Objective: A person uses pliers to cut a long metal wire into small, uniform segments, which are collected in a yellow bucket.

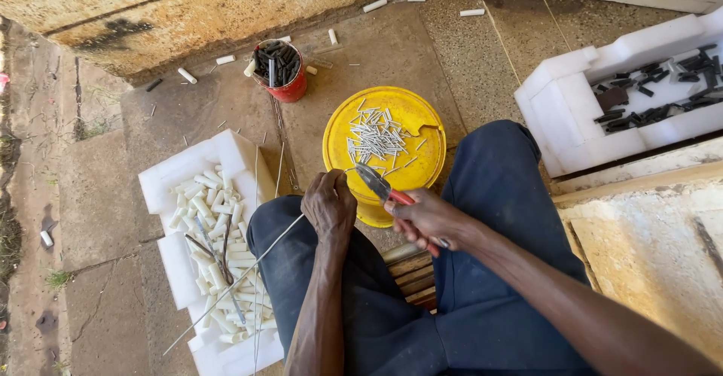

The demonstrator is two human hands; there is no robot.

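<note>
Dark blue trousers [482, 195] frame the left hand [329, 207], its grip closed on a long wire [233, 286], beside the right hand [429, 218] clasping red-handled pliers [380, 188] over a yellow lid [407, 112] scattered with cut wire bits [374, 139].

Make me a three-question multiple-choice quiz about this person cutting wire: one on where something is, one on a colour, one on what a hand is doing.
1. Where do the short cut wire pieces lie?
A. on the yellow lid
B. in the red can
C. on the person's lap

2. What colour are the pliers' handles?
A. blue
B. red
C. green

3. What is the left hand doing?
A. resting open
B. holding a long wire
C. lifting the lid

Answers: 1 A, they are heaped on the yellow lid. 2 B, red shows in the right hand gripping the pliers. 3 B, it grips the long wire.
</note>
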